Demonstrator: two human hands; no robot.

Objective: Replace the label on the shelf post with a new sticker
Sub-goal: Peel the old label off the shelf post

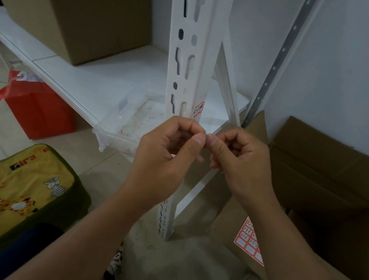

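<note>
Both hands, left (pixel 167 151) and right (pixel 240 161), meet before the white post (pixel 187 72), fingers curled, thumbs pinching something tiny I cannot make out. Just above them, a handwritten red-edged label (pixel 199 109) sticks to the post.

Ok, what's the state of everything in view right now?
shelf post: upright, a handwritten label stuck on it
left hand: fingertips pinched, meeting the right
right hand: pinched too; what they hold is too small to tell
sticker sheet: lying on the open box
clear bin: on the shelf, overhanging its edge
</note>
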